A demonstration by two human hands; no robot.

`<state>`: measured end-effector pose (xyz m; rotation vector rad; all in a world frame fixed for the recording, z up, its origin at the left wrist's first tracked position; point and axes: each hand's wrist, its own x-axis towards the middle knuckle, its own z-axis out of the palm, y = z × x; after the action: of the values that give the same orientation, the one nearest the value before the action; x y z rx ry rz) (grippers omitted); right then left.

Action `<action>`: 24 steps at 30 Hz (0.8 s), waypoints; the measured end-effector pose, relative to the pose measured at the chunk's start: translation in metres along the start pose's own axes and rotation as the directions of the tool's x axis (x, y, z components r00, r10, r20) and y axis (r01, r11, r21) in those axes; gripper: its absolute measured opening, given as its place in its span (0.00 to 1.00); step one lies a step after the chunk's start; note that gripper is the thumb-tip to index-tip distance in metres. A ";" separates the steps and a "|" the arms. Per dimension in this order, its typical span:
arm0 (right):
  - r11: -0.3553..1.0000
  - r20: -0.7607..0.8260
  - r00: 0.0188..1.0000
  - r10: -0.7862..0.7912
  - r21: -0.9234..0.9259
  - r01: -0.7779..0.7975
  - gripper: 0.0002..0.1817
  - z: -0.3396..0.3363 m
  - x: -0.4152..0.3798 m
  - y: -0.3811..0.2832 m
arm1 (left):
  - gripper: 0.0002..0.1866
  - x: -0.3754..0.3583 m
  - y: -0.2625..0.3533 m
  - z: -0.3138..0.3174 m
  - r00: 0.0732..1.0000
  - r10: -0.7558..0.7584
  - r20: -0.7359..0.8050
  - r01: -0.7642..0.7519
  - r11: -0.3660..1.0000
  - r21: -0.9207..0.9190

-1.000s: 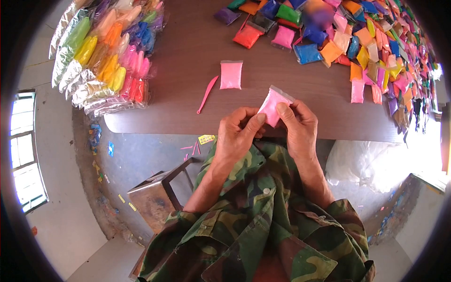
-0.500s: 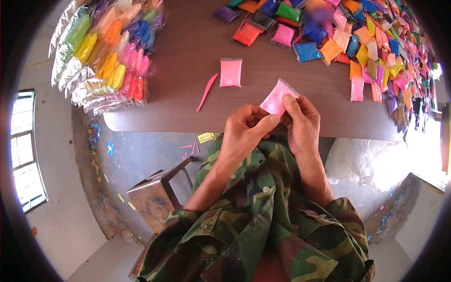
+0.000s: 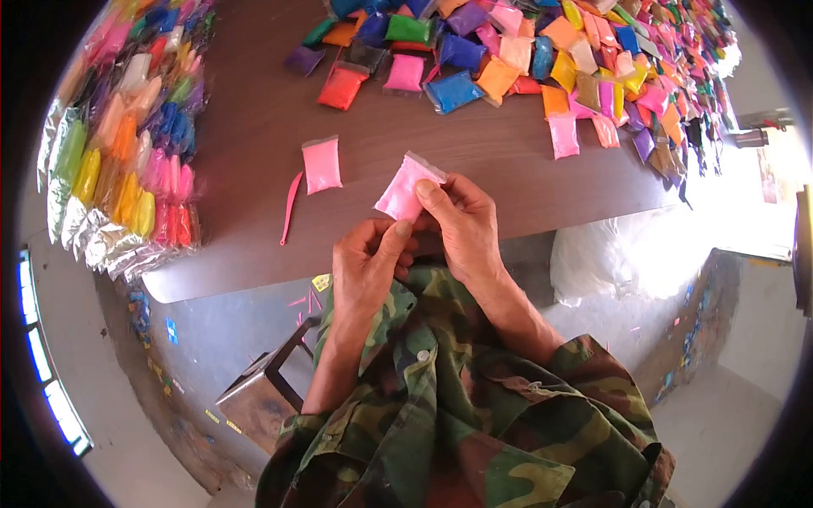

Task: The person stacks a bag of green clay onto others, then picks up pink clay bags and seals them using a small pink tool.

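Just over the table's front edge, a small pink packet is held between both hands. My right hand pinches its right side with thumb and fingers. My left hand has its thumb and curled fingers at the packet's lower edge. Another pink packet lies flat on the brown table, left of my hands. Beside it lies a thin pink plastic tool.
Long bags of colored clay are stacked at the table's left. A large pile of small colored packets covers the back and right. Below the table are a metal-framed stool and a clear plastic bag.
The view has turned, so the table and piles appear tilted and shifted left. My hands still hold the packet, and the left one now sits slightly lower on it.
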<state>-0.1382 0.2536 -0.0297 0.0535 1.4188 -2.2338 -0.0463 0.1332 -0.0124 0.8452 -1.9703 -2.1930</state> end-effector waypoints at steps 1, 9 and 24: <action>1.000 -0.007 1.000 -0.005 -0.002 0.005 0.09 0.000 0.001 0.000 | 0.13 0.001 -0.003 0.001 1.000 0.013 -0.004 -0.013 1.000 -0.020; 1.000 0.005 1.000 -0.023 0.000 0.023 0.12 0.003 0.001 0.000 | 0.14 -0.002 -0.012 -0.002 0.999 0.043 0.011 -0.043 0.999 -0.024; 0.464 0.246 0.903 -0.351 -0.792 0.396 0.24 -0.017 0.042 -0.019 | 0.10 -0.018 -0.003 -0.059 0.916 0.283 -0.284 -0.189 0.929 0.318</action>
<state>-0.1865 0.2585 -0.0331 -0.7031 2.5147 -1.5509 -0.0041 0.0883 -0.0109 0.8750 -2.1126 -1.5461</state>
